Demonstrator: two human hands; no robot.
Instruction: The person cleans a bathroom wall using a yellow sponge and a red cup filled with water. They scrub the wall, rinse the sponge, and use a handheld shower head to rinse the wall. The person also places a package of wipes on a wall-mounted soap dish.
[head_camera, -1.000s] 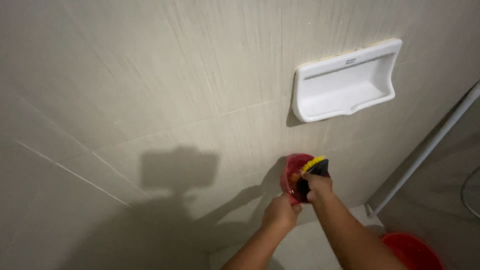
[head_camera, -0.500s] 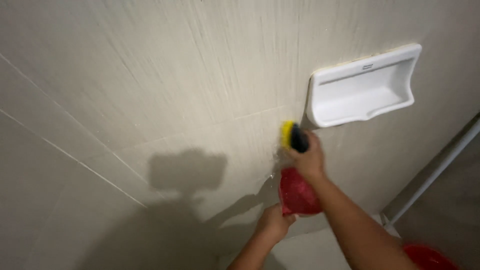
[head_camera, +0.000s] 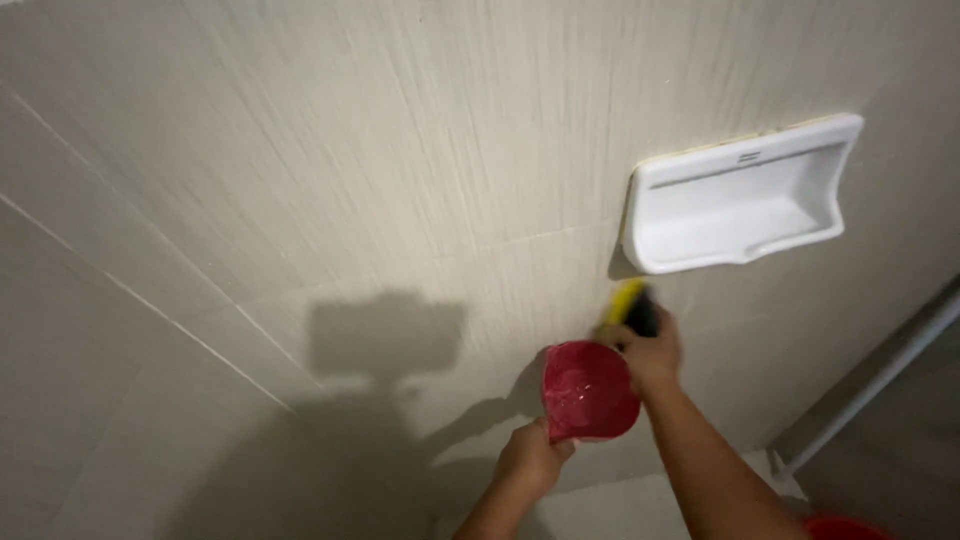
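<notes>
**Sponge lowered again below the wall-mounted soap dish**

A beige tiled wall (head_camera: 330, 150) with thin pale grout lines is seen from a head-worn camera. The right hand (head_camera: 652, 350) is closed around a yellow and black scrubbing sponge (head_camera: 630, 308), which is pressed against the tile just below the lower left corner of a white ceramic soap dish (head_camera: 740, 195) set into the wall. Half a second earlier the sponge was held higher, beside the dish's left edge; a second earlier it sat lower, level with the scoop. An up-and-down scrubbing stroke over the tile beside and under the dish is suggested by this, and the work on that patch is judged to be under way, not finished.

The left hand (head_camera: 533, 458) is wrapped around the handle of a round red plastic water scoop (head_camera: 588, 390), held tilted with its mouth towards the camera, just left of the right wrist and close to the wall. Whether water is inside cannot be told.

Counted: two hands, one sponge, one scoop, one soap dish. One pale slanting pipe or rail (head_camera: 880, 375) is seen at the right, and the rim of one red bucket (head_camera: 845, 525) at the bottom edge. One dark shadow of the person's head (head_camera: 385, 335) is cast on the wall.
</notes>
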